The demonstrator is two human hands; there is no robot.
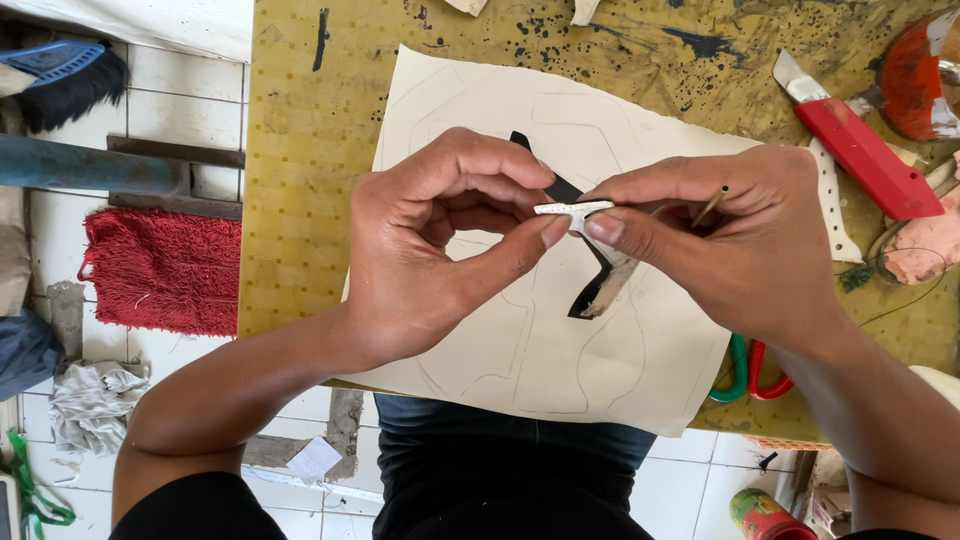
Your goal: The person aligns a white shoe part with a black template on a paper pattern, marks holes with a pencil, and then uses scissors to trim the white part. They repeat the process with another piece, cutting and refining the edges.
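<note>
White tiled floor [180,95] beneath a paint-spattered yellow table [300,150], seemingly daylit.

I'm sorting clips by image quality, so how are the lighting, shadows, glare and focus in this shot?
Head view: even daylight, with no harsh glare on the cream paper sheet; the left hand and right hand are sharp, as is the small flat white piece pinched between them; soft shadows fall under both hands; the red utility knife near the edge looks slightly stretched by the wide lens.
</note>
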